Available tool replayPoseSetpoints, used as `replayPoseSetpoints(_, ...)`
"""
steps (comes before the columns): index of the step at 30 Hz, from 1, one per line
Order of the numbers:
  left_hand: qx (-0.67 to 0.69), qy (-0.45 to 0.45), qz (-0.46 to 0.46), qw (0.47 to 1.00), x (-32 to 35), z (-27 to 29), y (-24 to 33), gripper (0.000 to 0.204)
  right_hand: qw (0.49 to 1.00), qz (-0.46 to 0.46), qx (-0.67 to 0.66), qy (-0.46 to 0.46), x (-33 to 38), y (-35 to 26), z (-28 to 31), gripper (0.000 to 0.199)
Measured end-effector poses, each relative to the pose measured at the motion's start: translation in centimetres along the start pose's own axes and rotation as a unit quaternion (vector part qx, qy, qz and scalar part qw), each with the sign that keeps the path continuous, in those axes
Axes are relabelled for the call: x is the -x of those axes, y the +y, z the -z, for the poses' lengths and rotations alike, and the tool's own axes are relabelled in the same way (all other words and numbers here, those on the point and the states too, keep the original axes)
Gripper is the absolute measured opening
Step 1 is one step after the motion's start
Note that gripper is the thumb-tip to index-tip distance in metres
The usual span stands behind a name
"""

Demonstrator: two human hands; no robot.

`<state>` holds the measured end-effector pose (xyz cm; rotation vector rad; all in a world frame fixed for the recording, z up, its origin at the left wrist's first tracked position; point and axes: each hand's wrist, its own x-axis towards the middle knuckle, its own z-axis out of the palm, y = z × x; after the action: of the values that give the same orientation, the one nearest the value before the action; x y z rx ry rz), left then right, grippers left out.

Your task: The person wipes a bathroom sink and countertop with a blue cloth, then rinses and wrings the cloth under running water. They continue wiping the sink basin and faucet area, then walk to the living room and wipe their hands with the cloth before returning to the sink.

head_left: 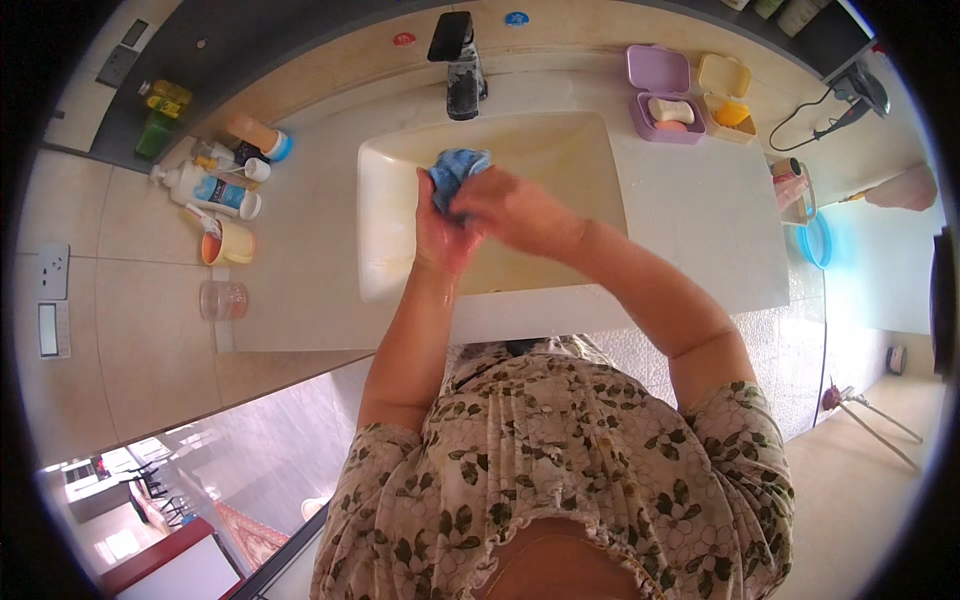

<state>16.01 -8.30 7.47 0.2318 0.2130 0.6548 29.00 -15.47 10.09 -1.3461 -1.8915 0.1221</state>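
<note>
A crumpled blue cloth (459, 172) is bunched up between my hands over the white sink basin (380, 230). My left hand (445, 238) cups the cloth from below and the left side, its fingers partly hidden behind it. Across the cloth's lower right lies my right hand (510, 207), fingers curled onto the fabric and a little blurred. The skin of both hands looks wet. Just beyond the cloth stands the black and chrome faucet (463, 85); no stream of water can be made out from it.
Along the counter's left stand a white pump bottle (215, 190), a yellow cup (232, 245) and a clear pink tumbler (224, 299). At the back right sit open soap boxes, one purple (660, 70), one yellow (725, 75). A hair dryer (862, 95) hangs farther right.
</note>
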Motion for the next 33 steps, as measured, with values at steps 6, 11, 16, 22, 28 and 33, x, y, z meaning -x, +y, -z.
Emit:
replayPoseSetpoints(6,-0.029,0.075,0.036,0.996,-1.4,1.1,-0.2,0.026,0.823,-0.362,-0.414,0.14,2.4,2.9,-0.4,0.04)
replayPoseSetpoints(11,0.013,-0.014,0.198,0.98,-1.1,-2.4,-2.6,0.022,0.539,-0.319,-0.774,0.092,1.9,3.4,0.2,0.038)
replayPoseSetpoints(16,-0.518,0.083,0.218,0.823,-2.0,-1.9,-1.8,0.03,0.832,-0.402,-0.354,0.148,0.9,5.2,-0.5,0.039)
replayPoseSetpoints(22,-0.845,0.115,-0.231,0.468,-2.6,1.4,-5.1,0.041,0.835,-0.494,-0.198,0.14,1.9,7.0,-4.3,0.058)
replayPoseSetpoints(28,-0.443,0.118,0.128,0.879,-3.1,-1.3,0.1,0.023,0.987,-0.101,0.006,0.121,2.3,4.1,1.8,0.072)
replayPoseSetpoints(33,-0.538,-0.06,0.286,0.791,-3.4,-5.9,1.0,0.019,0.97,0.083,0.225,-0.05,0.1,4.7,5.8,0.062)
